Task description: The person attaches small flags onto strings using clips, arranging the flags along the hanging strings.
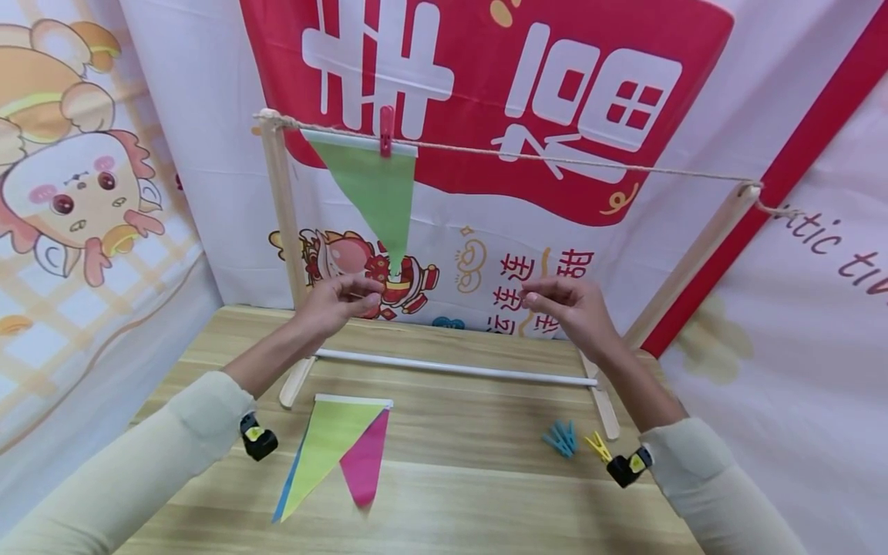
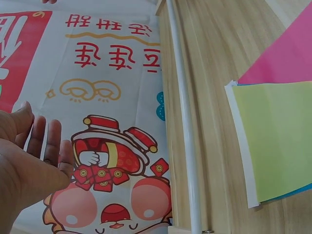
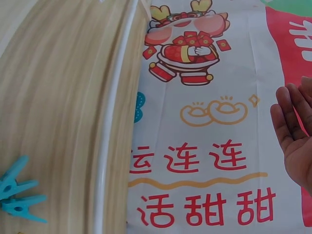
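A green triangular pennant hangs from a twine line, held by a red clothespin. Just below and left of the pennant's tip, my left hand is raised in the air with loosely bent fingers and nothing in them. My right hand is raised likewise below the line, toward the right post, and holds nothing. On the table lies a stack of pennants: a yellow-green one on top, a pink one and a blue one partly covered. Blue clothespins and a yellow clothespin lie at the right.
The twine runs between a left wooden post and a right wooden post. A white rod joins their feet low across the wooden table. Behind hangs a printed cloth.
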`<action>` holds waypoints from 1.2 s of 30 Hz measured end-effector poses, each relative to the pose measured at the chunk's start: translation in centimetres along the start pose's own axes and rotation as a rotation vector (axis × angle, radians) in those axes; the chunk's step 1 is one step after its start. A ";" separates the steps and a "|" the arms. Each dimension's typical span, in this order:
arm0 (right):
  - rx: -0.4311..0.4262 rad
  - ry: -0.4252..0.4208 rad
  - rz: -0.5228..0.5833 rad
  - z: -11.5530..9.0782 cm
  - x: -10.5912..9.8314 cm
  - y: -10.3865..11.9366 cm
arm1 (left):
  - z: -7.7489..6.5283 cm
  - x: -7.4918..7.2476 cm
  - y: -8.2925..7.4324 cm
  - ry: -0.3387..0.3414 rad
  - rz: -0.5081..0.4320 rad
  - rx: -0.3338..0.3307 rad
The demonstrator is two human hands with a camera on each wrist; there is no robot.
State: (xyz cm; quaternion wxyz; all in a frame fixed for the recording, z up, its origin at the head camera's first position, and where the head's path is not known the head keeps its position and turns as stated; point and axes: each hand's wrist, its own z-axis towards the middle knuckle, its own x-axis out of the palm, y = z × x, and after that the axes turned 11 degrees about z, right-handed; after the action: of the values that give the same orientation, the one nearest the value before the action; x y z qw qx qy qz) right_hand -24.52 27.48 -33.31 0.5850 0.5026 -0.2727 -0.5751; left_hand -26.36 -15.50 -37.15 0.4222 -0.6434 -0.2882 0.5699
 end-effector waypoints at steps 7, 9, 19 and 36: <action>0.051 -0.003 0.007 -0.8 -0.1 -1.0 | -0.3 0.5 1.0 0.005 0.041 0.001; 0.063 -0.004 0.003 -1.0 -0.1 -1.2 | -0.5 0.6 1.3 0.001 0.048 0.005; 0.106 -0.019 0.011 -2.0 0.0 -2.5 | -0.8 1.2 2.8 0.024 0.032 0.007; 0.139 -0.044 0.045 -3.7 -0.5 -4.7 | -1.5 1.9 5.1 0.059 0.067 -0.040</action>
State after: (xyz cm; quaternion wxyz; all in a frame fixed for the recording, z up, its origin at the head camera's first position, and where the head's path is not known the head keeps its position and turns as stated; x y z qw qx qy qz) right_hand -23.17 29.75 -38.67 0.5555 0.5231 -0.3356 -0.5525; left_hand -25.13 -16.66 -42.51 0.3984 -0.6776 -0.2652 0.5585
